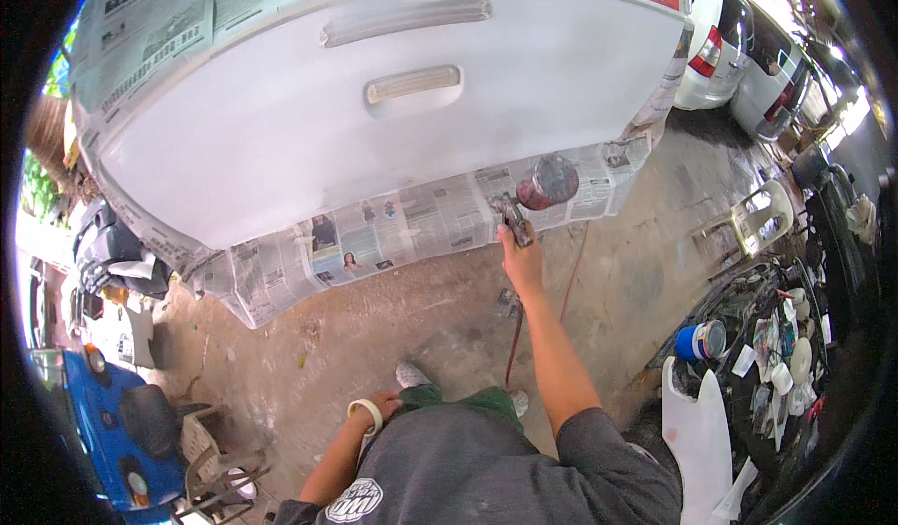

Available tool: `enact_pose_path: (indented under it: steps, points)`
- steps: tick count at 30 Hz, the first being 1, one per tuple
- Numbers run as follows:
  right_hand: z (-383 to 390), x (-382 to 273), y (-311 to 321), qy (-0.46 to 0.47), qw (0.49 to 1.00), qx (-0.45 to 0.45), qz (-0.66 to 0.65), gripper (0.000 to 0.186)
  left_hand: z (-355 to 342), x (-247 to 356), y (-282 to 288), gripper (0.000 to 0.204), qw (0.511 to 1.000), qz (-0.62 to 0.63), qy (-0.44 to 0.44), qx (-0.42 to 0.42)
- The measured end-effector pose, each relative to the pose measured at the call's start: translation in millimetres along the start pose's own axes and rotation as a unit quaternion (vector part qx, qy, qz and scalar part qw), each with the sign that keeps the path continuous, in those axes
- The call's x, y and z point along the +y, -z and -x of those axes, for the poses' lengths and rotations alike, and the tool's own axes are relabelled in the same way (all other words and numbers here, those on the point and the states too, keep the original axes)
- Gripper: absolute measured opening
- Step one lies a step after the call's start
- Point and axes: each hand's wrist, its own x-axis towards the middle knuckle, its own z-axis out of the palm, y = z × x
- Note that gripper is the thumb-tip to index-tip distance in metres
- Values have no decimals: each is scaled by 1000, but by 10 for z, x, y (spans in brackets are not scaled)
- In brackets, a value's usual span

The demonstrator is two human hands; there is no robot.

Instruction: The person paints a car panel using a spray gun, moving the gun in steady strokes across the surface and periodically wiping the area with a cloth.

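My right hand (524, 258) is closed round the handle of a spray gun (512, 215), with a dark reddish paint cup (548, 183) at its top. Ahead of it stands a white vehicle panel (281, 132) with a long slot and a recessed handle area; the gun is close to its lower right edge. Newspaper sheets (374, 230) hang along the bottom of the panel and others cover its top. At my waist, by the green shorts (486, 403), rests my left hand (385, 402); its fingers are too small to read. A pale ring like a tape roll (368, 417) circles that wrist.
A reddish hose (514, 347) trails on the concrete floor by my feet. To the right lie a blue can (702, 341), a white fender-like panel (697, 441) and assorted clutter. A plastic chair (762, 218) stands beyond. On the left is a blue vehicle (117, 431).
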Motion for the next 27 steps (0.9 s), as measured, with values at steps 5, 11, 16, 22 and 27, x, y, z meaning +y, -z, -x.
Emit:
enact_pose_path:
  steps: [5,11,16,22,27]
  points:
    - [-313,-96,-267,-24,999,32,28,41,119,-1529,-47,38,989,-142,-8,-30]
    - [-345,-225,-328,-96,992,75,38,48,154,-2141,-73,25,924,-356,-92,-102]
    - [-115,-209,-670,-50,986,27,155,47,131,-1876,-257,29,951,-280,-68,-116]
    - [250,-282,-1198,-25,989,-106,96,44,-12,-1283,-197,43,979,74,189,-20]
    - [395,-129,-1327,63,976,-196,66,43,-33,-1728,-492,41,992,101,71,0]
